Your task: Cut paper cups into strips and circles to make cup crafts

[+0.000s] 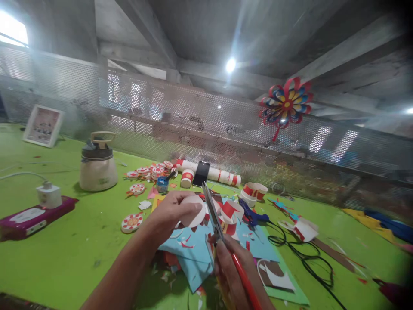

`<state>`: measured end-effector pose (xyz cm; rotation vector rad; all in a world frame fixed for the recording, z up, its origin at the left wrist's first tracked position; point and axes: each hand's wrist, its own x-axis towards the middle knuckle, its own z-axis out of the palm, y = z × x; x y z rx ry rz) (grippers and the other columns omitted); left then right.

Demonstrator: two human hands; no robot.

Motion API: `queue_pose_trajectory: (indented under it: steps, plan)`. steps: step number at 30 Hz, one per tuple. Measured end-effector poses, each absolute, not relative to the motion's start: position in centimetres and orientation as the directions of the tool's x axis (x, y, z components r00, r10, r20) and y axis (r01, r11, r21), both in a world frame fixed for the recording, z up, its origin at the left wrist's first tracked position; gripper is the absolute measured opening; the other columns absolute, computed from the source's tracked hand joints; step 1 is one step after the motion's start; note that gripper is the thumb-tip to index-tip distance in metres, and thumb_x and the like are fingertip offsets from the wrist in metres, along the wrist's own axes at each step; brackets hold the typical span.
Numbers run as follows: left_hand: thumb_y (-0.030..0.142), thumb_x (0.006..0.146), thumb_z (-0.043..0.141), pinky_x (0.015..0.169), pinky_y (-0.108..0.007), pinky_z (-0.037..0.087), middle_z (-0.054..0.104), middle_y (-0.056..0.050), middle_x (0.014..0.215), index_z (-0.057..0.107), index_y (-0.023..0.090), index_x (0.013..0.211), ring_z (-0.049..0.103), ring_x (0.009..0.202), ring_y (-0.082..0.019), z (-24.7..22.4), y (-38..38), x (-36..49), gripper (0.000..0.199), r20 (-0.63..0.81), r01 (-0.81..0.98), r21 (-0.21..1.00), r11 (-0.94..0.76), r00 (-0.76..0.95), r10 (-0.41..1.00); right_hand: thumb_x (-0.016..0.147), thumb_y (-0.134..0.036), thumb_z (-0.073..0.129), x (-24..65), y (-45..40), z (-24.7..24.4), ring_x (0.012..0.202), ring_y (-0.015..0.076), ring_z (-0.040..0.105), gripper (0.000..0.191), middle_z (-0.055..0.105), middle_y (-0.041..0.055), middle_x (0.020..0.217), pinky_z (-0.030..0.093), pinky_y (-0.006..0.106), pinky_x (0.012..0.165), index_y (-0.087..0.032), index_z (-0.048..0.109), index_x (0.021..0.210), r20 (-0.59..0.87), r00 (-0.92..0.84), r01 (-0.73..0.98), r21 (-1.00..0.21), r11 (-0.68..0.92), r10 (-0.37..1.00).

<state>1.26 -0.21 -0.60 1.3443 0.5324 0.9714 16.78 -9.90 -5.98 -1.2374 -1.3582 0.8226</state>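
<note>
Between the thumb and fingers of my left hand (174, 214) is a round white paper disc (192, 212), its flat face turned toward me. My right hand (232, 262) grips a pair of scissors (211, 206) with red and yellow handles, the blades pointing up and away just right of the disc. I cannot tell whether the blades touch it. Under both hands lie light blue paper sheets (190, 247) strewn with red and white scraps. Cut red-and-white paper cups (229, 211) sit just behind the scissors.
A blue glue gun (253, 214) trails a black cord at right. Decorated discs (132, 222), a blue jar (162, 184) and a phone (201, 173) on stacked cups (222, 175) lie farther back. At left stand a large bottle (98, 170) and a purple power strip (35, 217).
</note>
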Motion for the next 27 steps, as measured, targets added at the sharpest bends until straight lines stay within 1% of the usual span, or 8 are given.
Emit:
queue_pose_trajectory:
  steps: [2, 5, 8, 11, 14, 18, 22, 27]
  plan:
    - [0.034, 0.067, 0.071, 0.040, -0.019, 0.029, 0.061, -0.002, 0.054, 0.064, 0.012, 0.069, 0.053, 0.043, -0.009, -0.7, -0.2, 1.4, 0.023, 0.197, -0.284, 0.958, -0.043, 0.543, 0.816, 0.086, -0.064, 0.048, 16.9, -9.9, -5.7, 0.041, 0.0067, 0.034, 0.048, 0.041, -0.0058, 0.051, 0.023, 0.019, 0.036, -0.017, 0.058, 0.089, 0.218, 0.090, 0.207, -0.958, 0.196, 0.972]
    - [0.034, 0.062, 0.076, 0.038, -0.018, 0.029, 0.058, 0.000, 0.053, 0.064, 0.012, 0.071, 0.050, 0.041, -0.008, -0.7, -0.3, 1.7, 0.026, 0.187, -0.290, 0.956, -0.031, 0.527, 0.829, 0.084, -0.065, 0.049, 16.9, -10.0, -5.5, 0.046, 0.0089, 0.038, 0.050, 0.044, -0.0042, 0.055, 0.029, 0.020, 0.040, -0.017, 0.058, 0.095, 0.221, 0.098, 0.216, -0.957, 0.196, 0.970]
    - [0.033, 0.058, 0.080, 0.037, -0.017, 0.031, 0.057, 0.001, 0.055, 0.063, 0.013, 0.072, 0.049, 0.042, -0.007, -0.6, -0.5, 1.9, 0.030, 0.163, -0.291, 0.957, -0.006, 0.519, 0.839, 0.086, -0.064, 0.046, 17.0, -10.1, -5.2, 0.048, 0.0101, 0.040, 0.050, 0.046, -0.0032, 0.058, 0.029, 0.022, 0.042, -0.017, 0.059, 0.098, 0.219, 0.084, 0.254, -0.948, 0.192, 0.972]
    - [0.034, 0.063, 0.078, 0.038, -0.016, 0.035, 0.060, 0.000, 0.057, 0.066, 0.012, 0.076, 0.048, 0.042, -0.006, -0.6, -0.5, 1.9, 0.028, 0.160, -0.297, 0.955, 0.015, 0.555, 0.816, 0.087, -0.064, 0.043, 17.4, -10.3, -4.6, 0.050, 0.0114, 0.041, 0.053, 0.045, -0.0031, 0.059, 0.030, 0.024, 0.046, -0.016, 0.059, 0.102, 0.290, 0.032, 0.358, -0.897, 0.260, 0.956]
    - [0.032, 0.070, 0.072, 0.036, -0.015, 0.032, 0.059, -0.001, 0.053, 0.068, 0.011, 0.076, 0.045, 0.038, -0.005, -0.8, -0.4, 1.8, 0.022, 0.177, -0.313, 0.949, 0.023, 0.595, 0.784, 0.089, -0.065, 0.037, 18.0, -10.5, -4.1, 0.055, 0.0140, 0.046, 0.057, 0.051, -0.0008, 0.063, 0.033, 0.027, 0.052, -0.016, 0.058, 0.108, 0.326, -0.033, 0.431, -0.848, 0.308, 0.945]
    - [0.026, 0.071, 0.067, 0.031, -0.015, 0.027, 0.057, -0.001, 0.047, 0.067, 0.012, 0.068, 0.044, 0.034, -0.006, -1.0, -0.4, 1.6, 0.015, 0.201, -0.350, 0.936, 0.037, 0.618, 0.760, 0.090, -0.064, 0.034, 18.8, -10.7, -3.8, 0.060, 0.0154, 0.048, 0.057, 0.055, 0.0018, 0.069, 0.036, 0.028, 0.056, -0.017, 0.057, 0.112, 0.323, -0.118, 0.442, -0.830, 0.341, 0.939]
    - [0.026, 0.068, 0.065, 0.028, -0.015, 0.024, 0.057, -0.001, 0.044, 0.066, 0.012, 0.065, 0.046, 0.032, -0.008, -0.9, -0.5, 1.7, 0.015, 0.163, -0.350, 0.933, 0.079, 0.609, 0.777, 0.091, -0.063, 0.034, 19.2, -10.8, -3.8, 0.058, 0.0149, 0.049, 0.057, 0.054, 0.0013, 0.066, 0.038, 0.027, 0.054, -0.016, 0.057, 0.113, 0.322, -0.181, 0.413, -0.832, 0.369, 0.929]
    - [0.026, 0.068, 0.065, 0.030, -0.015, 0.027, 0.059, -0.002, 0.046, 0.068, 0.012, 0.065, 0.052, 0.035, -0.010, -0.8, -0.6, 1.6, 0.015, 0.148, -0.333, 0.940, 0.075, 0.598, 0.788, 0.091, -0.061, 0.035, 19.2, -11.0, -3.8, 0.056, 0.0142, 0.049, 0.054, 0.054, 0.0008, 0.066, 0.037, 0.026, 0.052, -0.018, 0.058, 0.113, 0.326, -0.167, 0.430, -0.825, 0.366, 0.931]
